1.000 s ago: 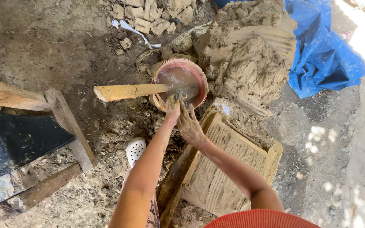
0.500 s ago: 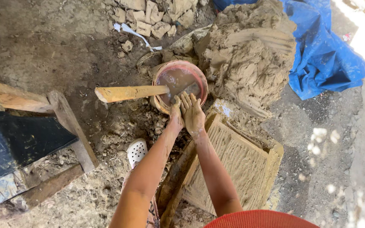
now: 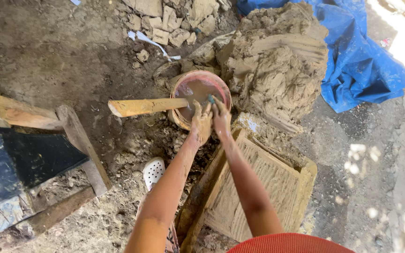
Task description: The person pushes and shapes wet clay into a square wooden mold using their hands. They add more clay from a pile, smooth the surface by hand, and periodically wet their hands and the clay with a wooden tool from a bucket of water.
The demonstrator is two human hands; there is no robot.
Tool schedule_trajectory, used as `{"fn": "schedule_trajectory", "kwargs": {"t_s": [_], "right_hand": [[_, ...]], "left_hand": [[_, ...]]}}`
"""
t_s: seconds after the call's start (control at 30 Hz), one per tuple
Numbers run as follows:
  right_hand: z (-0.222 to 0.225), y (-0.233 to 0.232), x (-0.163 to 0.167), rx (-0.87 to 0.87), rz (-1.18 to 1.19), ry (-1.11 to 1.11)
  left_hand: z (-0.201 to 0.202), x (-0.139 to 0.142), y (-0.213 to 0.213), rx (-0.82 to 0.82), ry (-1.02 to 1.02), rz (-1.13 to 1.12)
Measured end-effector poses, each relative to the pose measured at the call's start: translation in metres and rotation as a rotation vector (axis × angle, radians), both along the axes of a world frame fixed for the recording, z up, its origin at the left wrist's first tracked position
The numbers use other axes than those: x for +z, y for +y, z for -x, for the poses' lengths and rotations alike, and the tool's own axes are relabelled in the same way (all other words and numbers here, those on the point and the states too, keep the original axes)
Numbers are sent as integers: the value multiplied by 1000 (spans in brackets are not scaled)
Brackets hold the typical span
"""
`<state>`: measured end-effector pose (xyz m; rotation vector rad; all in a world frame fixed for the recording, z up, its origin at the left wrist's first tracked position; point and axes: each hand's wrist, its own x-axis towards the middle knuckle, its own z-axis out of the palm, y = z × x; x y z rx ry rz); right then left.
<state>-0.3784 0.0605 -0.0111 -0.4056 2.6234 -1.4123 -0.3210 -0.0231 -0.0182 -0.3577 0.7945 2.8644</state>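
The basin (image 3: pixel 201 92) sits on the dirt ground (image 3: pixel 71 56), close against the big clay heap (image 3: pixel 277 65), with muddy water inside. I judge it heavy and slippery when full, best gripped by its rim on both sides. My left hand (image 3: pixel 201 122) and right hand (image 3: pixel 221 117) rest together at its near rim, both caked in mud; whether the fingers pinch the small blue-green bit between them, I cannot tell. A wooden stick (image 3: pixel 146 106) lies across the rim, pointing left. Just below stands the wooden mould frame (image 3: pixel 258 187), packed with clay.
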Motion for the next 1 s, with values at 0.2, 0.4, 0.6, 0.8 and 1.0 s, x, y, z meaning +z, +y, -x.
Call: {"fn": "schedule_trajectory", "kwargs": {"t_s": [0.2,0.4,0.6,0.8,1.0], "right_hand": [[61,-35,-4,358,-772,343],[50,-37,-17,277,-597,-57],[17,-32,10,97,-498,820],[40,-75,6,-134,497,-574],[52,-86,-26,-273,868,-859]], "left_hand": [[10,8,-20,234,-369,-13],[12,-25,-25,269,-364,-115],[6,-25,-12,430,-497,152],[-21,-1,-9,727,-572,228],[-18,-17,-61,732,-481,115]]}}
